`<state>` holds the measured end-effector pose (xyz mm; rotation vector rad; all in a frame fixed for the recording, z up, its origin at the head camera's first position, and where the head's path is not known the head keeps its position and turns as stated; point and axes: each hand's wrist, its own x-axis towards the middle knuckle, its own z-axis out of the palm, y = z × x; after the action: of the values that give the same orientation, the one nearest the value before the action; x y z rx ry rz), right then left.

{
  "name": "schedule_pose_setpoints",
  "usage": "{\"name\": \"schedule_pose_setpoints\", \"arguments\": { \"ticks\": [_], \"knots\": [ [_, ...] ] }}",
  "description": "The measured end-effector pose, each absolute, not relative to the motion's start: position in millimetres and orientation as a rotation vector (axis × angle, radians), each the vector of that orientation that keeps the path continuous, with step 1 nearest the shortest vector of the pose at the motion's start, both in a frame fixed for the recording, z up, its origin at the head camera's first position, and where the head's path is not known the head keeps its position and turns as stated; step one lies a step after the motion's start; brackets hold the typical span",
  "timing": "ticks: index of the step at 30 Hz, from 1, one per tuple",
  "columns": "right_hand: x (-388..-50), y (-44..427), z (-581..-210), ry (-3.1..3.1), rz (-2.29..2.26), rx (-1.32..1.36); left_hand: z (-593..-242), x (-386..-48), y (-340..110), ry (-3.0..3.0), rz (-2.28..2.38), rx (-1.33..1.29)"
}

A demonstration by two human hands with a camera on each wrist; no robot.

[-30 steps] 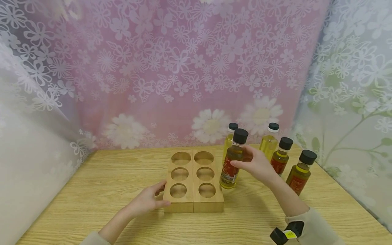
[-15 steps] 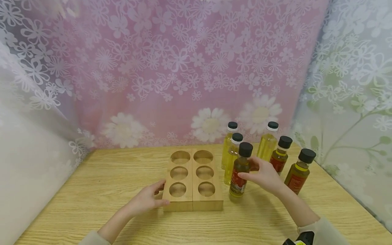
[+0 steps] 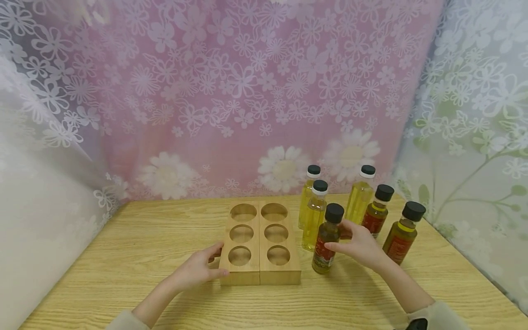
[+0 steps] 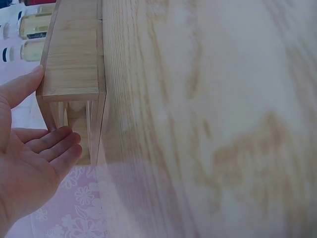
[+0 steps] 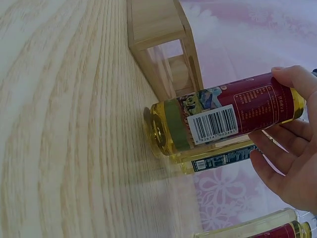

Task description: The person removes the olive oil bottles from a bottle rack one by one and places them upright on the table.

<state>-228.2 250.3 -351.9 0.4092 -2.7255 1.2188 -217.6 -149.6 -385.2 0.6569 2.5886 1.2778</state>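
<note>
My right hand [image 3: 360, 245] holds an olive oil bottle [image 3: 327, 245] with a black cap and red label, thumb on one side and fingers on the other. It stands nearly upright to the right of the wooden rack [image 3: 261, 266]; its base [image 5: 159, 130] is at or just above the table, I cannot tell which. My left hand [image 3: 200, 270] rests against the rack's left end, thumb at the front corner. In the left wrist view, the thumb [image 4: 25, 87] touches the rack's edge and the loosely straight fingers [image 4: 57, 144] lie by its open side. The rack's round holes have nothing in them.
Two clear bottles of yellow oil, one nearer [image 3: 314, 222] and one farther back [image 3: 306, 201], stand between rack and right hand. Another yellow bottle [image 3: 360, 199] and two red-labelled dark bottles [image 3: 375, 217] [image 3: 400, 240] stand farther right. A flowered curtain [image 3: 264, 101] hangs behind the table.
The right hand has moved the olive oil bottle right and toward the person, lowering it away from the rack; a yellow bottle behind it shows again. The left hand has stayed put.
</note>
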Motion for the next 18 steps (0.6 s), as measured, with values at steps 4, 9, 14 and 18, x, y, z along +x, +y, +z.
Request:
{"name": "schedule_pose_setpoints", "arguments": {
  "ticks": [4, 9, 14, 18],
  "knots": [
    [-228.4, 252.1, -353.1, -2.73, 1.235, 0.412, -386.7, -219.3, -149.2, 2.592, 1.275, 0.64],
    [-228.0, 253.7, -354.9, -2.73, 1.251, 0.421, -387.1, -219.4, -149.4, 2.578, 1.286, 0.645],
    [-227.5, 254.7, -355.0, -2.741, 1.249, 0.43, -386.2, -218.8, -149.5, 2.578, 1.283, 0.64],
    [-227.4, 254.7, -352.1, -2.773, 1.251, 0.448, -386.5, -218.6, -149.9, 2.584, 1.284, 0.633]
  ]
}}
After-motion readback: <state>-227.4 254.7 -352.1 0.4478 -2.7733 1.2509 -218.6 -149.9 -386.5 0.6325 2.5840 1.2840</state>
